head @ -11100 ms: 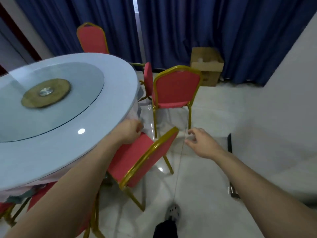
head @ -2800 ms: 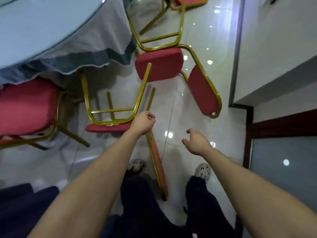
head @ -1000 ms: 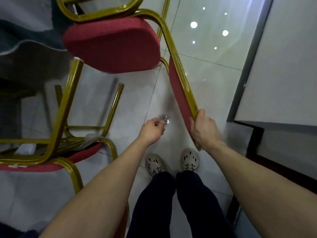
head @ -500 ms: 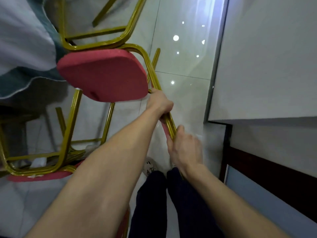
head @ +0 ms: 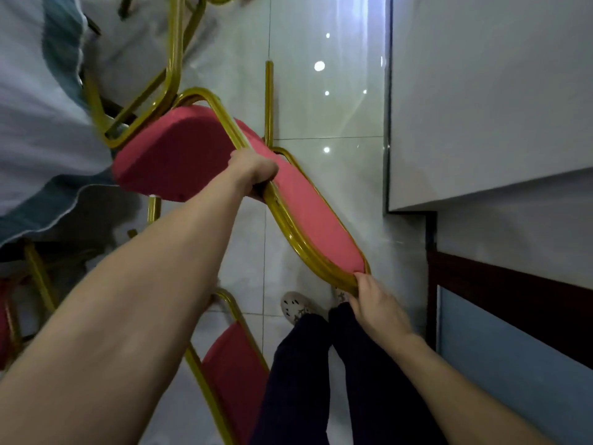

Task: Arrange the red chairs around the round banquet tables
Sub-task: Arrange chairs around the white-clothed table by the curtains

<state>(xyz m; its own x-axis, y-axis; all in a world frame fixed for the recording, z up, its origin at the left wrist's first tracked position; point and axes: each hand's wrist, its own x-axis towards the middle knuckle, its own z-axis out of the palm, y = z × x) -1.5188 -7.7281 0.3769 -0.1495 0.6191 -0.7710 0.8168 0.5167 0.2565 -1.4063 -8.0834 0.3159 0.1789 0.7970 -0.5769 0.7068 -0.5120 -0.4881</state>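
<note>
At the floor's (head: 321,117) right edge, close under the wall (head: 481,107), both hands hold one red chair (head: 308,213) by its back. Risk, judged from the grip: the left hand (head: 255,170) wraps only the thin gold rail where back meets seat, and the right hand (head: 375,306) hooks just the top curve of the back, so a twist of the tilted chair could pull it out of that lighter hold. Further out, the seat (head: 173,155) lies close by or against the hanging tablecloth (head: 38,123) (which cannot be told) and near the gold legs of a neighbouring chair (head: 175,59); a swing could snag the cloth or lock the frames. A third chair (head: 234,370) stands just beside the person's legs, and the wall leaves little room, so a wide turn may strike either. Pose: left arm stretched forward, fingers clenched round the rail, knuckles up; right arm low by the thigh, fingers curled on the top rail. Seat toward the table's edge; one leg (head: 269,101) points away across the floor.
</note>
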